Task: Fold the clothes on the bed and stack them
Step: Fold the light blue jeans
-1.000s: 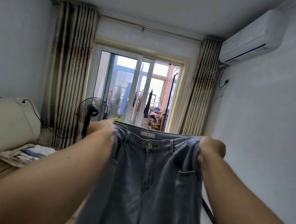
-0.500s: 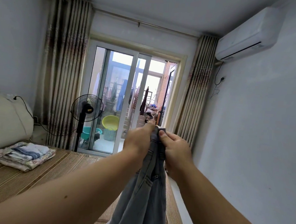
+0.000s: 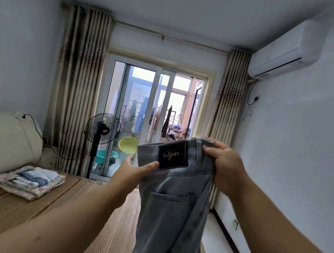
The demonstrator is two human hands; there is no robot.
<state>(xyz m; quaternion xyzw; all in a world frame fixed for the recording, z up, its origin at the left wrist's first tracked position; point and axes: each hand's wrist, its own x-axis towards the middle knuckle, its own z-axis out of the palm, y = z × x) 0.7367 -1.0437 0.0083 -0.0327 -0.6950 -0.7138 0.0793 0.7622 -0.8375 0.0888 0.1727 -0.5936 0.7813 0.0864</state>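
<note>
Jeans (image 3: pixel 172 205) hang folded lengthwise above the bed's (image 3: pixel 37 212) right edge, waistband up. Their right end is pinched by the right hand (image 3: pixel 224 166); the left hand (image 3: pixel 133 171) lays its thumb under the label (image 3: pixel 173 155), fingers nearly straight. A folded stack (image 3: pixel 28 181) lies at the bed's far left.

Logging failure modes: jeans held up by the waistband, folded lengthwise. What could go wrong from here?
1. Only the right hand clearly pinches the waistband of the jeans. The left hand shows just a thumb across the denim, so the lengthwise fold may slip open.
2. The legs hang out of view, so they may bunch when laid on the bed mat.
3. The folded stack sits far left, and the carry there could loosen the fold.
</note>
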